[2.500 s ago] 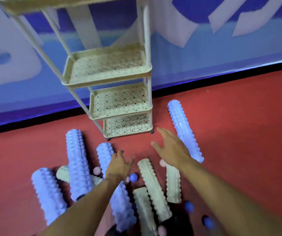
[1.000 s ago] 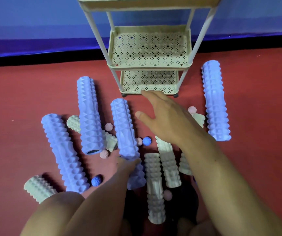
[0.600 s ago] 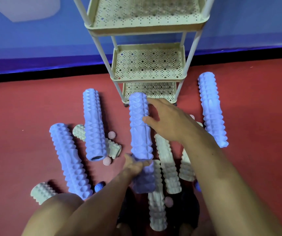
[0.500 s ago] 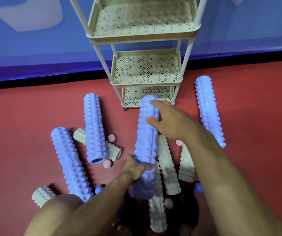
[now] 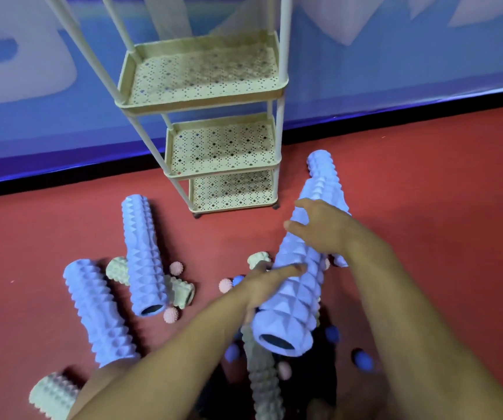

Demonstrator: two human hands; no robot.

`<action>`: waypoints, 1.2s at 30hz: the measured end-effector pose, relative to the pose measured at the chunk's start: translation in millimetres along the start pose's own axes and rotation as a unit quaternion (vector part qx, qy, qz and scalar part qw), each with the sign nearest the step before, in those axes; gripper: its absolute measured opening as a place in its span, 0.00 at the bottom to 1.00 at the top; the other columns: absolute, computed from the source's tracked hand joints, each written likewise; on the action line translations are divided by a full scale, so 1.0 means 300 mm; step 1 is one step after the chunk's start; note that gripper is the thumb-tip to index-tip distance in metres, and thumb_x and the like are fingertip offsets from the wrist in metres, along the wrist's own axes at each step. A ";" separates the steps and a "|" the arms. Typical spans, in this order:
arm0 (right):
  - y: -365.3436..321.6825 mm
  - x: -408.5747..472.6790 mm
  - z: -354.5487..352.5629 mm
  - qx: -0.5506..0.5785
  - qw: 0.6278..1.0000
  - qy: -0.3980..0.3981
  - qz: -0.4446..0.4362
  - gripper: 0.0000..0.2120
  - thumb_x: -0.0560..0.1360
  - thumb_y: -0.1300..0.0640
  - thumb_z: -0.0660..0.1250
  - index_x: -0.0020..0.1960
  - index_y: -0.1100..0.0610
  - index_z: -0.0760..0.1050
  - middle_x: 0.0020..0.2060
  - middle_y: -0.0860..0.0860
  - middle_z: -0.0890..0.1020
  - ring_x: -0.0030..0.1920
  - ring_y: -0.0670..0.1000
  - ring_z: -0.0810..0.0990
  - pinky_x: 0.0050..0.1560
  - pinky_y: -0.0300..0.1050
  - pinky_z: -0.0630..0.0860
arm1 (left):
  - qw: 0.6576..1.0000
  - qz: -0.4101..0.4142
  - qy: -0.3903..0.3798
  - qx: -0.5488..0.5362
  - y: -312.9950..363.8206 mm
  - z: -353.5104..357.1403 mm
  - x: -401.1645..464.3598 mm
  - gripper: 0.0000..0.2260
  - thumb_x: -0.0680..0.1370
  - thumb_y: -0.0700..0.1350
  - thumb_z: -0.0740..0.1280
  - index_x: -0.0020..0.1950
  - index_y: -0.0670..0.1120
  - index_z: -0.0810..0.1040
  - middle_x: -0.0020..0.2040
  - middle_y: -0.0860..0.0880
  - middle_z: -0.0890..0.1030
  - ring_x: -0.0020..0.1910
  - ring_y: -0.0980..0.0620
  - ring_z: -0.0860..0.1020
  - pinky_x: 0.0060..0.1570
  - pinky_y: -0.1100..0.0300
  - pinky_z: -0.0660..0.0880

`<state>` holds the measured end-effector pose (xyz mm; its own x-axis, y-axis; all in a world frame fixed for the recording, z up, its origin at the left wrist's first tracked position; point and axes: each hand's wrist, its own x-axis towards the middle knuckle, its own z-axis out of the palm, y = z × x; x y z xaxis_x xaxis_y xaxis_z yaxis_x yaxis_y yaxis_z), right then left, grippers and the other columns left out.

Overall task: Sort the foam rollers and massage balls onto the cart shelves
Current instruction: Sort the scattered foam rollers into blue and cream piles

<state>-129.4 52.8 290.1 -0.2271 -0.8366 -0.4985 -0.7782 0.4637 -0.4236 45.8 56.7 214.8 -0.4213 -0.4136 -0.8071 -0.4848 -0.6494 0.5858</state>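
Note:
I hold a long lilac foam roller off the red floor, its hollow end toward me and its far end tilted up to the right. My left hand grips its near part and my right hand clasps its upper part. The cream cart stands just beyond, its three perforated shelves holding nothing. Two more lilac rollers lie on the floor at left. Another lilac roller lies behind the held one. Cream rollers and pink and blue massage balls are scattered around.
A blue wall with pale shapes runs behind the cart, edged by a black baseboard. Open red floor stretches to the right. A short cream roller lies under the left lilac roller.
Both hands took hold of the middle lilac roller and lifted it from the floor, swinging it rightward and up. The view tilted up, showing more of the cart.

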 end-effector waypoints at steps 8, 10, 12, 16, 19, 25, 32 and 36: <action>0.155 -0.020 -0.038 0.149 0.982 0.027 0.116 0.36 0.78 0.36 0.63 0.77 0.57 0.61 0.70 0.55 0.72 0.63 0.55 0.75 0.57 0.46 0.69 | 0.990 0.070 -0.080 -0.088 0.178 0.064 0.090 0.27 0.73 0.59 0.75 0.62 0.41 0.83 0.57 0.39 0.85 0.58 0.38 0.83 0.65 0.39 0.76; 0.171 -0.015 -0.031 0.202 0.971 -0.007 0.128 0.43 0.72 0.25 0.62 0.74 0.57 0.65 0.63 0.49 0.77 0.55 0.52 0.79 0.56 0.46 0.73 | 0.985 0.097 -0.087 -0.110 0.216 0.076 0.092 0.21 0.78 0.55 0.71 0.63 0.42 0.83 0.58 0.41 0.85 0.58 0.41 0.84 0.65 0.43 0.77; 0.188 0.003 -0.006 0.246 0.960 -0.022 0.134 0.49 0.66 0.19 0.60 0.73 0.55 0.65 0.61 0.49 0.80 0.57 0.56 0.82 0.60 0.53 0.77 | 0.979 0.123 -0.105 -0.123 0.247 0.097 0.097 0.18 0.80 0.53 0.69 0.64 0.43 0.83 0.59 0.42 0.85 0.59 0.43 0.83 0.63 0.45 0.78; 0.233 0.007 -0.002 0.254 0.960 -0.027 0.114 0.60 0.59 0.16 0.63 0.80 0.47 0.52 0.69 0.43 0.74 0.68 0.53 0.76 0.65 0.53 0.76 | 0.971 0.144 -0.106 -0.160 0.265 0.142 0.134 0.20 0.79 0.51 0.72 0.66 0.40 0.79 0.60 0.41 0.84 0.59 0.41 0.83 0.58 0.44 0.81; 0.289 -0.004 0.003 0.288 0.948 -0.066 0.121 0.67 0.50 0.18 0.72 0.79 0.37 0.41 0.71 0.39 0.69 0.64 0.53 0.78 0.56 0.56 0.81 | 0.974 0.115 -0.094 -0.172 0.251 0.162 0.180 0.33 0.72 0.57 0.78 0.72 0.47 0.72 0.63 0.44 0.83 0.62 0.40 0.82 0.61 0.34 0.77; 0.318 -0.011 -0.001 0.425 0.902 0.023 0.069 0.23 0.71 0.48 0.79 0.61 0.57 0.79 0.46 0.48 0.87 0.46 0.48 0.86 0.42 0.39 0.81 | 0.972 0.121 -0.098 -0.175 0.272 0.200 0.229 0.28 0.76 0.62 0.73 0.72 0.55 0.69 0.63 0.49 0.84 0.54 0.45 0.85 0.42 0.48 0.81; 0.357 0.028 0.045 0.514 0.841 0.137 0.099 0.08 0.70 0.57 0.80 0.46 0.55 0.83 0.37 0.47 0.87 0.40 0.48 0.87 0.35 0.40 0.81 | 0.963 0.248 -0.021 -0.099 0.295 0.289 0.328 0.21 0.81 0.56 0.68 0.71 0.50 0.72 0.63 0.48 0.83 0.60 0.48 0.83 0.60 0.47 0.80; 0.415 0.070 0.044 0.531 0.814 0.146 0.183 0.16 0.65 0.50 0.83 0.44 0.59 0.84 0.41 0.59 0.87 0.40 0.58 0.85 0.48 0.67 0.80 | 0.967 0.246 -0.017 -0.059 0.294 0.318 0.392 0.22 0.82 0.56 0.66 0.75 0.54 0.69 0.66 0.54 0.81 0.63 0.55 0.81 0.63 0.51 0.79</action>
<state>-223.2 96.7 216.8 -0.5800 -0.5477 -0.6030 0.2837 0.5581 -0.7798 -119.7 11.7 178.5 -0.6037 -0.6715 -0.4296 -0.1293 -0.4493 0.8840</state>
